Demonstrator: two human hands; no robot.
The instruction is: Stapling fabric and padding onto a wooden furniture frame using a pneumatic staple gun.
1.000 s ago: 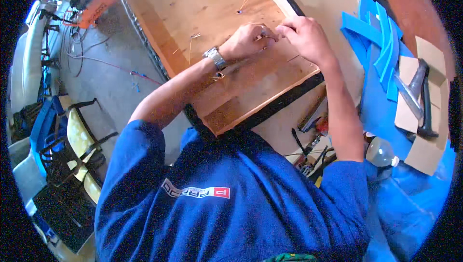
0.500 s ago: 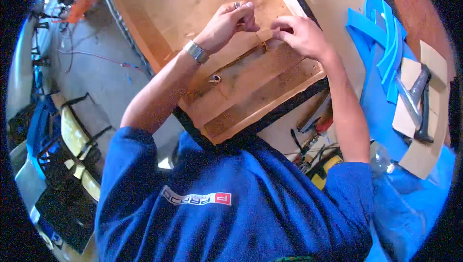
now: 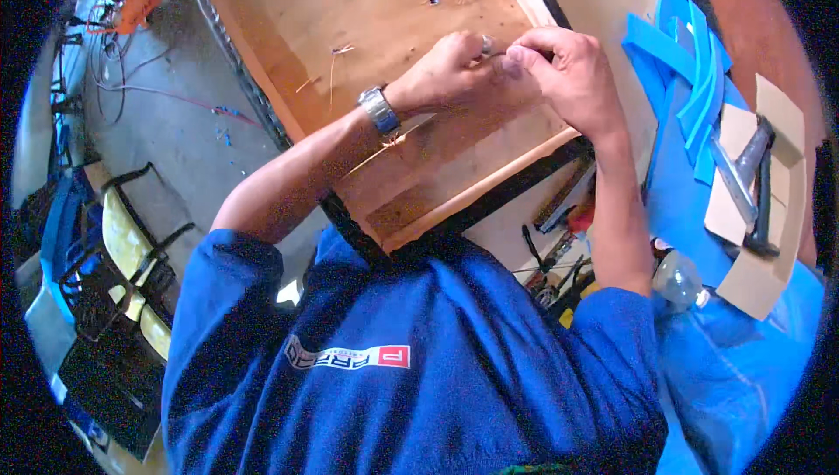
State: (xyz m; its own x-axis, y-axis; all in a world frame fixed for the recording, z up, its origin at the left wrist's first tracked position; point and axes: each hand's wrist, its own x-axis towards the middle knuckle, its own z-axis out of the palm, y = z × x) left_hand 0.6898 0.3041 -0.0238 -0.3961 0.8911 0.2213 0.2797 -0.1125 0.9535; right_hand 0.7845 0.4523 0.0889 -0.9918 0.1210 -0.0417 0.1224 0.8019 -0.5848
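A wooden frame with a tan panel (image 3: 288, 3) and dark edging lies before me. Over its near right part, my left hand (image 3: 459, 71), with a watch on the wrist, is closed, fingers curled. Close against it, my right hand (image 3: 572, 77) pinches thumb and forefinger together. Whatever is between the fingers is too small to make out. Thin straw-coloured strands of twine (image 3: 331, 77) come out of the panel at several spots. Another knotted strand (image 3: 391, 141) lies below my left wrist.
Blue foam strips (image 3: 677, 60) lie to the right. Beside them, a hammer (image 3: 759, 182) rests on cardboard pieces (image 3: 778, 121). A clear plastic bottle (image 3: 677, 281) is near my right elbow. Cables (image 3: 166, 95) and black-and-yellow parts (image 3: 127, 235) are on the left.
My left hand has moved right and down, and the right hand slightly down and right, so they now nearly touch. The strands on the panel, covered before, are in sight.
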